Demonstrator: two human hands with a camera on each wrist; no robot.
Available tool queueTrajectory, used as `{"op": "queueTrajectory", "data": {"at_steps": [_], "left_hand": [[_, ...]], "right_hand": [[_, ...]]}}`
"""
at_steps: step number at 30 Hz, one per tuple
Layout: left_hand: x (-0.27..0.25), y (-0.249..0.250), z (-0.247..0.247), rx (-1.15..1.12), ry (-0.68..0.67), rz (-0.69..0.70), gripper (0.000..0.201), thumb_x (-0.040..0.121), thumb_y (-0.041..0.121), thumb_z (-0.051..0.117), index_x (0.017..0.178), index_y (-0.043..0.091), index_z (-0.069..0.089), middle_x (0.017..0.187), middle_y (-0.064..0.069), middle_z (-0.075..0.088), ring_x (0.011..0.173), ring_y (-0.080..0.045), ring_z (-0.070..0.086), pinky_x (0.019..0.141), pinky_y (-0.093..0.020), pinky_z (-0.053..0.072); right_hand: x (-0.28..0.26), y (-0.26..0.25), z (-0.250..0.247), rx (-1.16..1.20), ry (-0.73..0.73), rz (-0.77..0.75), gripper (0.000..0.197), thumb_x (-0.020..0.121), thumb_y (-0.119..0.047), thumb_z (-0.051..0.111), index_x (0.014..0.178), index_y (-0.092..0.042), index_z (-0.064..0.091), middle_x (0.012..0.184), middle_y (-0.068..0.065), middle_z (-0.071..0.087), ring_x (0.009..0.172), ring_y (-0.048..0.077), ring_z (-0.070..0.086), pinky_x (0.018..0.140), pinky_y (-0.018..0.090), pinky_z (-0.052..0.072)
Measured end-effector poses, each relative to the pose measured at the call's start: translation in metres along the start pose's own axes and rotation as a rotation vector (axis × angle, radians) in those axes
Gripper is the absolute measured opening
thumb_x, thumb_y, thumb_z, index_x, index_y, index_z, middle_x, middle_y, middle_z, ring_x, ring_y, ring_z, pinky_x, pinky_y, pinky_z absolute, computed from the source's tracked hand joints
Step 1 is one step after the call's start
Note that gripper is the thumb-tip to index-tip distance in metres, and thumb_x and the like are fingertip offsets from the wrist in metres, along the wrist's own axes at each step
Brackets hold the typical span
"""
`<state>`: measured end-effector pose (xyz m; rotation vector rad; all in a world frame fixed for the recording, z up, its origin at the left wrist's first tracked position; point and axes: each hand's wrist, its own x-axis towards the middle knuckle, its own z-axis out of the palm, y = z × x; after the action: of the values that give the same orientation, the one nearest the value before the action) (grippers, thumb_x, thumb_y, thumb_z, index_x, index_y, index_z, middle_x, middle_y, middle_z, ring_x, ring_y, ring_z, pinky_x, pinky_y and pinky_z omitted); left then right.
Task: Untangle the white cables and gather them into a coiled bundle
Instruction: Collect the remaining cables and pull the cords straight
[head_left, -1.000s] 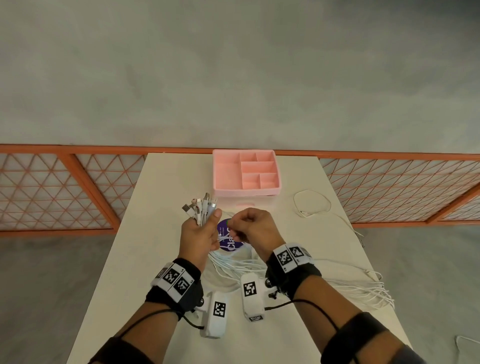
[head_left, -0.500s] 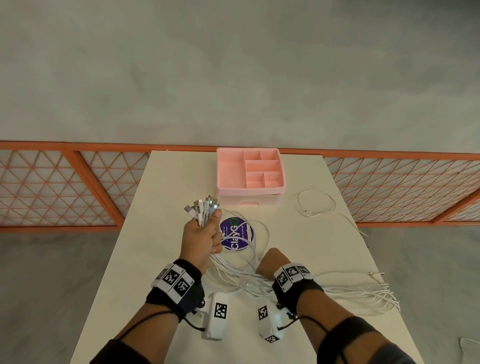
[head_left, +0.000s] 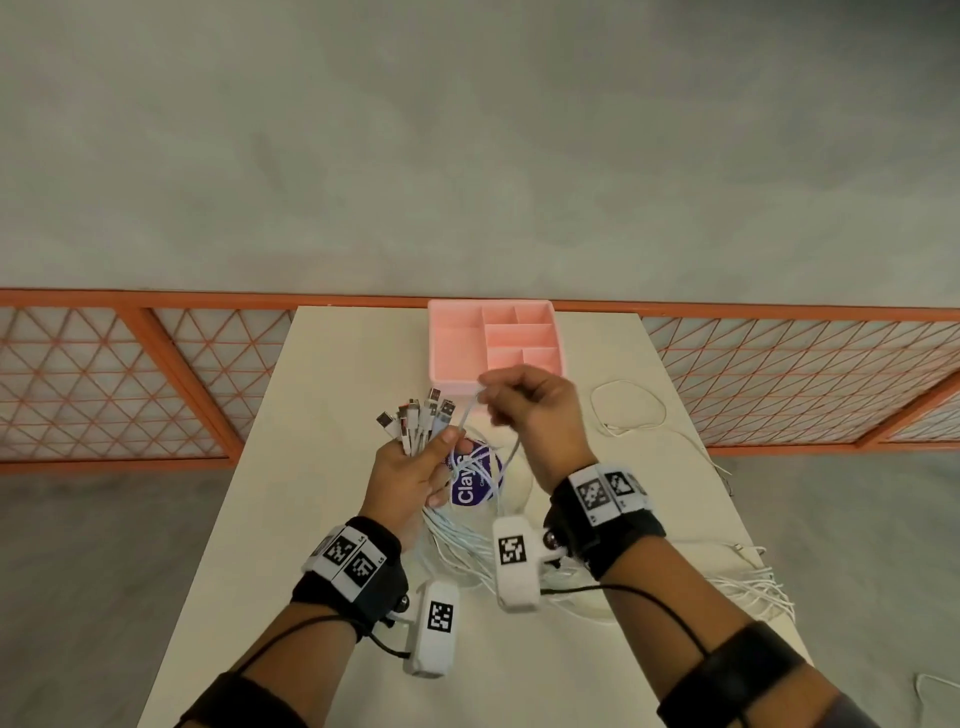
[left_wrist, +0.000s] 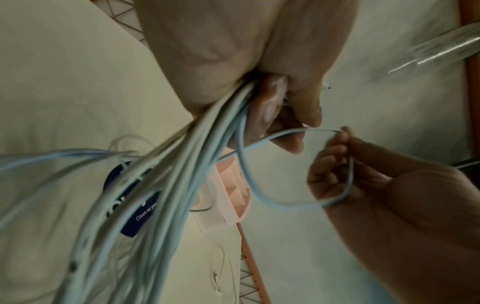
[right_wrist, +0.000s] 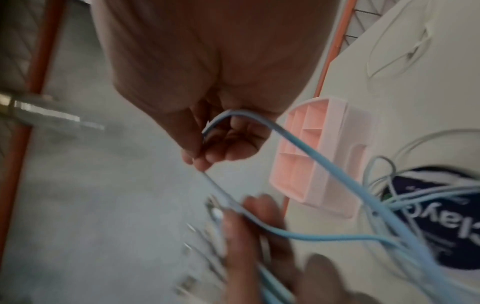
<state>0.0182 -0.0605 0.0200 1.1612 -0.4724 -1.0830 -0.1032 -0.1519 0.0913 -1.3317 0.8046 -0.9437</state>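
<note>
My left hand (head_left: 410, 473) grips a bunch of white cables (head_left: 452, 540) just below their plugs (head_left: 418, 415), which fan upward above the fist. The strands hang from the fist (left_wrist: 182, 174) down to the table and trail off to the right (head_left: 748, 587). My right hand (head_left: 524, 405) is raised in front of the pink tray and pinches a loop of one cable (head_left: 467, 415) between thumb and fingers (right_wrist: 205, 148). That loop (left_wrist: 298, 164) runs back to the left fist. A separate thin white cable (head_left: 628, 410) lies coiled on the table to the right.
A pink divided tray (head_left: 496, 338) stands at the far edge of the white table (head_left: 322, 415). A round purple label (head_left: 475, 480) lies under the cables. An orange lattice railing (head_left: 156, 374) runs behind the table. The table drops off on both sides.
My right hand rose from low among the strands near the table to in front of the tray, lifting a loop of one cable. The left hand stayed put with the plug ends.
</note>
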Motion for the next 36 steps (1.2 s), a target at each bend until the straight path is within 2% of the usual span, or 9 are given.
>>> {"op": "queueTrajectory", "data": {"at_steps": [5,10,13,16,18,23,30,33,36], "left_hand": [[0.003,-0.011,-0.011,0.006,0.091,-0.088,0.009,0.092,0.015,0.068,0.093,0.006,0.068,0.083,-0.011,0.069,0.044,-0.008,0.03,0.041,-0.021,0.028],[0.007,-0.017,-0.017,0.063,0.171,-0.081,0.01,0.089,0.015,0.074,0.086,0.007,0.068,0.077,-0.014,0.061,0.043,-0.01,0.029,0.042,-0.021,0.026],[0.007,-0.017,-0.011,0.129,0.136,-0.069,0.012,0.086,0.015,0.077,0.082,0.01,0.068,0.076,-0.014,0.048,0.046,-0.012,0.024,0.044,-0.022,0.021],[0.008,-0.014,-0.006,0.126,0.103,-0.059,0.013,0.086,0.014,0.077,0.081,0.009,0.065,0.072,-0.01,0.038,0.044,-0.011,0.023,0.044,-0.022,0.02],[0.008,-0.012,-0.007,0.103,0.103,-0.052,0.012,0.088,0.015,0.075,0.08,0.011,0.067,0.073,-0.012,0.04,0.043,-0.011,0.024,0.043,-0.021,0.022],[-0.001,-0.011,-0.01,0.07,0.016,-0.06,0.019,0.092,0.02,0.069,0.095,0.001,0.07,0.083,-0.011,0.065,0.044,-0.01,0.026,0.042,-0.021,0.025],[-0.007,-0.016,-0.016,0.086,0.036,-0.127,0.018,0.091,0.019,0.07,0.096,0.002,0.068,0.08,-0.005,0.069,0.043,-0.009,0.026,0.042,-0.02,0.024],[-0.01,-0.019,-0.017,0.122,0.073,-0.121,0.018,0.092,0.017,0.07,0.092,0.0,0.065,0.06,0.003,0.062,0.041,-0.009,0.024,0.042,-0.02,0.022],[-0.01,-0.018,-0.017,0.134,0.097,-0.104,0.017,0.092,0.015,0.07,0.087,0.0,0.065,0.052,0.005,0.055,0.041,-0.009,0.024,0.043,-0.021,0.022]], "right_hand": [[0.021,-0.012,-0.017,0.146,0.226,-0.07,0.027,0.084,0.013,0.055,0.09,-0.007,0.072,0.073,0.013,0.065,0.06,0.022,0.054,0.058,0.027,0.047],[0.017,0.019,-0.03,-0.97,0.026,0.101,0.049,0.084,-0.001,0.049,0.129,-0.017,0.057,0.125,0.011,0.055,0.11,0.027,0.055,0.096,0.044,0.049],[-0.002,0.028,-0.018,-1.295,-0.22,-0.034,0.065,0.085,-0.016,0.056,0.147,-0.021,0.038,0.146,0.003,0.039,0.132,0.029,0.037,0.106,0.05,0.04],[-0.008,0.034,-0.005,-1.226,-0.455,-0.096,0.025,0.095,-0.027,0.05,0.115,-0.019,0.064,0.114,0.006,0.066,0.107,0.028,0.06,0.094,0.045,0.047],[-0.009,0.03,-0.006,-1.023,-0.492,-0.008,0.027,0.099,-0.028,0.048,0.085,-0.013,0.065,0.079,0.006,0.067,0.074,0.023,0.063,0.073,0.039,0.051],[-0.001,-0.005,-0.009,-0.568,-0.192,-0.03,0.03,0.103,-0.02,0.048,0.085,-0.005,0.068,0.053,-0.012,0.059,0.044,0.003,0.047,0.049,0.015,0.039],[0.027,-0.035,-0.025,-0.09,0.353,-0.142,0.033,0.103,-0.019,0.044,0.074,-0.02,0.061,0.07,-0.005,0.063,0.053,0.016,0.049,0.061,0.034,0.045],[0.028,-0.03,-0.039,-0.248,0.413,-0.085,0.028,0.101,-0.015,0.044,0.081,-0.016,0.064,0.072,-0.001,0.063,0.057,0.017,0.053,0.063,0.032,0.043],[0.022,-0.016,-0.049,-0.756,0.263,-0.064,0.036,0.091,0.002,0.043,0.116,-0.014,0.064,0.108,0.01,0.064,0.097,0.023,0.06,0.085,0.034,0.048]]}}
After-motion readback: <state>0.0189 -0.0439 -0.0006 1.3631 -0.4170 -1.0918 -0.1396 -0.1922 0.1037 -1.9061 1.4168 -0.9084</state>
